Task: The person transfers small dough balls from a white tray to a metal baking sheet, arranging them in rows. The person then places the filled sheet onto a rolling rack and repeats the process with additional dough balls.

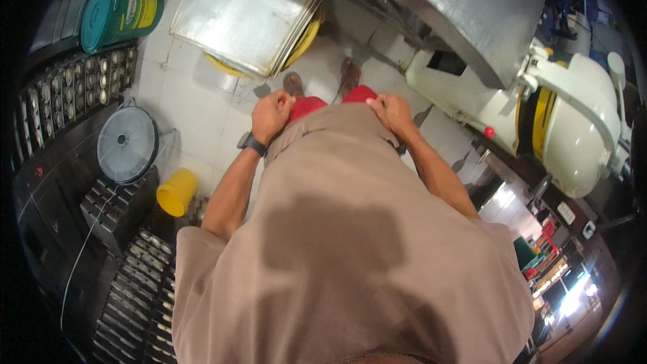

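My left hand (272, 114), with a dark watch (253, 143) on its wrist, is at the left front hem of the tan shirt (333, 162). Its fingers are curled, seemingly pinching the cloth. On the other side, my right hand (393, 113) has thumb and fingers closed at the right front of the same hem. Red cloth (307, 108) shows below the hem, between the hands. My feet (350, 73) stand on pale floor tiles. Neither hand carries any tool.
Ahead, flat metal trays (245, 10) lie stacked over a yellow round tub (225, 67). A steel table (470, 15) and a white machine (576, 131) stand right. To the left are a lidded teal bucket (119, 15), a round fan (127, 144), a yellow bucket (179, 189) and dark racks (76, 91).
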A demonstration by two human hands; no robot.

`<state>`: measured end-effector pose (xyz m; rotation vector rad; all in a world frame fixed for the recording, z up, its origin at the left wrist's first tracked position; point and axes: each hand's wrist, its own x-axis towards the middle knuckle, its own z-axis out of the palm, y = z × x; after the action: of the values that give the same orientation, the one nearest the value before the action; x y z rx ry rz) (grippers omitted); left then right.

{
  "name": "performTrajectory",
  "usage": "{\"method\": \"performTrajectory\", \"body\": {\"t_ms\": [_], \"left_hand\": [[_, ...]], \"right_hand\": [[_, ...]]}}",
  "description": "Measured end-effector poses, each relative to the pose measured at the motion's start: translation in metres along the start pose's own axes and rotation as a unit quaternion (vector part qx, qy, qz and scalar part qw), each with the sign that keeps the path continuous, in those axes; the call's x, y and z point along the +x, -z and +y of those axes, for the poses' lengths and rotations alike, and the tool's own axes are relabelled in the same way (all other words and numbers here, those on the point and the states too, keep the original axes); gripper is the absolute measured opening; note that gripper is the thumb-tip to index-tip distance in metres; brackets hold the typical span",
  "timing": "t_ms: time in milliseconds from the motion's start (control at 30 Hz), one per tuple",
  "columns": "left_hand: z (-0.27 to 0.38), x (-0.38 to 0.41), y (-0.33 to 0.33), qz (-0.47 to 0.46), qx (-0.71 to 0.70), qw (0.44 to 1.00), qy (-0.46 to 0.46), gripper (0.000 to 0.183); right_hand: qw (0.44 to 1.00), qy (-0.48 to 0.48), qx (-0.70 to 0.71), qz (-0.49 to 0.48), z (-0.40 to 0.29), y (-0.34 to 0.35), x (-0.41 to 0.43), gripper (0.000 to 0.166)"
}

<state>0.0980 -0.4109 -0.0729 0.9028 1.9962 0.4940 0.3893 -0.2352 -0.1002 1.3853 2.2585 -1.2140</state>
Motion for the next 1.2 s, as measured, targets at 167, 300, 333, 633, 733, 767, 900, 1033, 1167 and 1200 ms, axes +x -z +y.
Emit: {"method": "performTrajectory", "body": {"t_ms": [167, 300, 333, 633, 733, 767, 900, 1033, 1167, 1200], "left_hand": [[0.052, -0.013, -0.028, -0.21, -0.227, 0.948, -0.074, 0.053], [0.01, -0.014, -0.032, -0.178, -0.066, 0.981, -0.047, 0.061], [-0.006, -0.019, -0.033, -0.13, -0.072, 0.989, -0.014, 0.06], [0.047, 0.068, 0.049, 0.22, -0.045, 0.964, -0.145, 0.027], [0.163, 0.143, 0.092, 0.229, -0.072, 0.922, -0.304, 0.02], [0.196, 0.167, 0.1, 0.231, -0.057, 0.912, -0.335, 0.021], [0.272, 0.253, 0.091, 0.233, -0.019, 0.926, -0.296, 0.037], [0.305, 0.286, 0.078, 0.219, 0.034, 0.953, -0.208, 0.054], [0.316, 0.289, 0.072, 0.224, 0.062, 0.954, -0.189, 0.053], [0.315, 0.288, 0.07, 0.225, 0.06, 0.952, -0.2, 0.052]], "right_hand": [[0.993, 0.032, -0.081, -0.083, 0.047, 0.047, 0.022, 0.051], [0.991, 0.079, 0.057, -0.091, 0.052, 0.049, 0.01, 0.061], [0.994, 0.063, 0.067, -0.059, 0.064, 0.043, 0.009, 0.061], [0.956, 0.149, 0.059, 0.246, -0.069, 0.195, 0.086, 0.033], [0.927, 0.133, 0.033, 0.349, -0.115, 0.276, 0.14, 0.03], [0.919, 0.164, 0.005, 0.359, -0.108, 0.293, 0.167, 0.032], [0.943, 0.142, -0.036, 0.299, -0.103, 0.32, 0.237, 0.036], [0.959, 0.09, 0.036, 0.266, -0.097, 0.321, 0.255, 0.043], [0.966, 0.062, 0.079, 0.238, -0.094, 0.325, 0.256, 0.044], [0.97, 0.045, 0.097, 0.216, -0.1, 0.33, 0.251, 0.043]]}}
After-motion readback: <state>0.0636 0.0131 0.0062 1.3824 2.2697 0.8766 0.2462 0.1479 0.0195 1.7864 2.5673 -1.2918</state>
